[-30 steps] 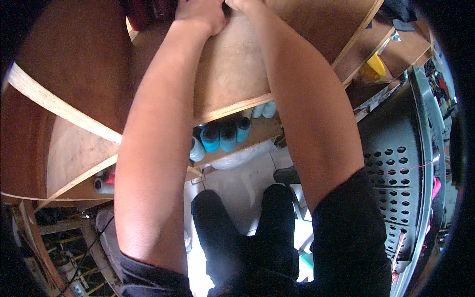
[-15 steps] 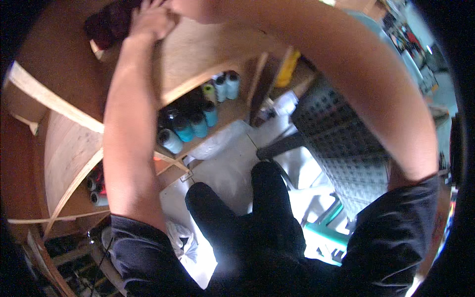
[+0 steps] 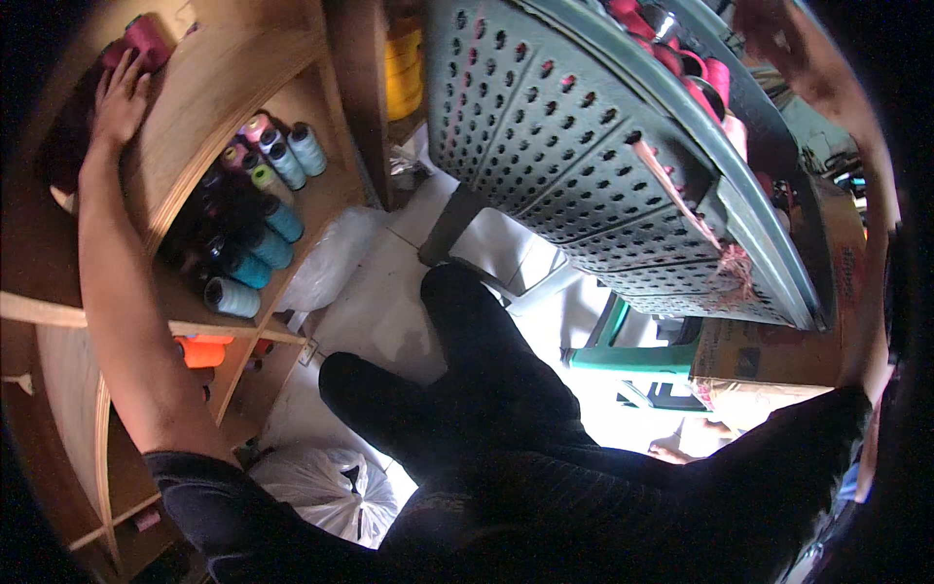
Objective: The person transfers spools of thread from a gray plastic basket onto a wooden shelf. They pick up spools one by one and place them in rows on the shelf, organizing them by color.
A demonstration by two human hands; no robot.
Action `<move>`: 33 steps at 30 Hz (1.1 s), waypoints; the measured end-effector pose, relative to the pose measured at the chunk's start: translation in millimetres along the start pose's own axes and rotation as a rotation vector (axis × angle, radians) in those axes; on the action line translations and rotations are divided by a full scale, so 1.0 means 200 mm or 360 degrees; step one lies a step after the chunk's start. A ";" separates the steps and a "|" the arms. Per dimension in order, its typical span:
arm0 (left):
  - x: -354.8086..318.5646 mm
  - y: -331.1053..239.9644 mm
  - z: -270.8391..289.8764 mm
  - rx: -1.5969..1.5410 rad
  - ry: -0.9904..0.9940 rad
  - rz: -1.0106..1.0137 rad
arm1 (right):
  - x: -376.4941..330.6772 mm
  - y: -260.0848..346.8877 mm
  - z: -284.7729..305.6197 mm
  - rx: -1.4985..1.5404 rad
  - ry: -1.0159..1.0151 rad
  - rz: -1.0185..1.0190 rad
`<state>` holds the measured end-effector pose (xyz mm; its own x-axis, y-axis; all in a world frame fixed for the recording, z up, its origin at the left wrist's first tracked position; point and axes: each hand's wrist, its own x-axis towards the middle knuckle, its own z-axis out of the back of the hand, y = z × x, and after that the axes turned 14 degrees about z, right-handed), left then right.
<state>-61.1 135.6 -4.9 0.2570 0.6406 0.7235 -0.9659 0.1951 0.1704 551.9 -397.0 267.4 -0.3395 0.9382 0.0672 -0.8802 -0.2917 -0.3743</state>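
Note:
My left hand (image 3: 122,102) reaches up to the shelf at the upper left, its fingers stretched out against a maroon thread cone (image 3: 146,41). Darker thread cones lie in shadow beside that hand. Along the right rim runs my right forearm (image 3: 856,112), raised beside a grey perforated plastic basket (image 3: 545,127). My right hand cannot be made out at the blurred upper edge. Inside the tilted basket are several pink and red thread cones (image 3: 717,76), and a loose pink strand with a tangle (image 3: 735,268) hangs down its outside.
Below the upper shelf, a compartment holds several blue, white and dark thread cones (image 3: 263,255). An orange cone (image 3: 202,352) sits lower. White plastic bags (image 3: 331,492) lie near my legs. A green stool (image 3: 632,360) and a cardboard box (image 3: 778,355) stand under the basket.
My right arm has swung from the upper shelf over to the right rim. The basket now shows larger, with its pink cones in view. My left hand stays at the maroon cones.

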 end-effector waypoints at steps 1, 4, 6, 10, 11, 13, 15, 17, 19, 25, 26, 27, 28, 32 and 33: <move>-0.04 -0.01 0.07 0.0109 0.0090 0.0076 | -0.07 -0.17 -0.09 0.0223 0.0266 -0.0257; -0.01 0.06 -0.04 -0.0008 -0.0178 -0.0262 | -0.30 -0.43 -0.37 0.0418 0.1098 -0.0361; 0.00 0.05 -0.08 0.0097 -0.0152 -0.0263 | -0.38 -0.50 -0.56 0.0566 0.1551 -0.0353; -0.07 0.09 -0.01 0.0295 0.0039 -0.0140 | -0.59 -0.53 -0.84 0.0797 0.1316 -0.0256; -0.07 0.09 -0.02 0.0253 0.0021 -0.0156 | -0.63 -0.51 -0.90 0.0888 0.1147 -0.0294; -0.07 0.11 -0.02 0.0263 0.0118 -0.0081 | -0.61 -0.43 -0.91 0.0851 0.1007 -0.0253; -0.08 0.10 -0.01 0.0239 0.0198 0.0005 | -0.50 -0.25 -0.68 0.0588 0.1139 -0.0199; -0.10 0.00 0.04 0.0193 0.0258 0.0079 | -0.42 -0.20 -0.54 0.0357 0.1395 -0.0258; -0.09 0.03 0.09 0.0262 0.0283 0.0118 | -0.37 -0.22 -0.50 0.0162 0.1588 -0.0360; -0.09 -0.08 0.04 0.0146 0.0302 0.0140 | -0.41 -0.72 -0.28 -0.0196 0.1320 -0.0581; -0.11 -0.29 0.12 0.0140 0.0361 0.0167 | -0.42 -0.73 -0.15 -0.0334 0.1207 -0.0508; -0.14 -0.30 0.24 0.0212 0.0417 0.0221 | -0.26 -0.51 -0.04 -0.0247 0.0987 -0.0741; -0.16 -0.22 0.26 0.0225 0.0403 0.0256 | -0.11 -0.29 0.05 -0.0144 0.0747 -0.0954; -0.16 -0.02 0.33 0.0317 0.0394 0.0389 | 0.25 0.28 0.21 -0.0027 0.0012 -0.0271; -0.11 -0.23 0.27 0.0170 0.0437 0.0406 | 0.29 0.51 0.34 -0.0108 -0.0027 -0.0204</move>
<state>-23.6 71.3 7.2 -0.0069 0.8364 0.5481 -0.9941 -0.0653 0.0871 419.4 -386.1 296.0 -0.2320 0.9635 0.1338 -0.8924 -0.1560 -0.4235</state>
